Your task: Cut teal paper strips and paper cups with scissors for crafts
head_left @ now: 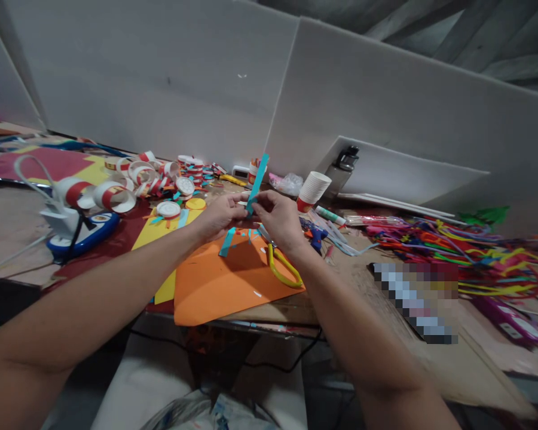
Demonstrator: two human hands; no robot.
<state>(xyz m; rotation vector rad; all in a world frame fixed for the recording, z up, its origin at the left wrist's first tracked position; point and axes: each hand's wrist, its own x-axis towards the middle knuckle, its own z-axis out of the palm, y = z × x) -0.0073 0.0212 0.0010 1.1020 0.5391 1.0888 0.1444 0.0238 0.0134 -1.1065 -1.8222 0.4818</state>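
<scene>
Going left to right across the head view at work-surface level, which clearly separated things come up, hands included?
Blue power strip, white-faced disc, left hand, teal strip, right hand, stacked paper cups, grey bottle, heap of colourful strands.

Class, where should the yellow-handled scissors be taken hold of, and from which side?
Best by the yellow handle loops, probably from the near edge of the orange sheet: the loops lie toward that edge, while the blades point away, partly hidden by the right hand.
</scene>
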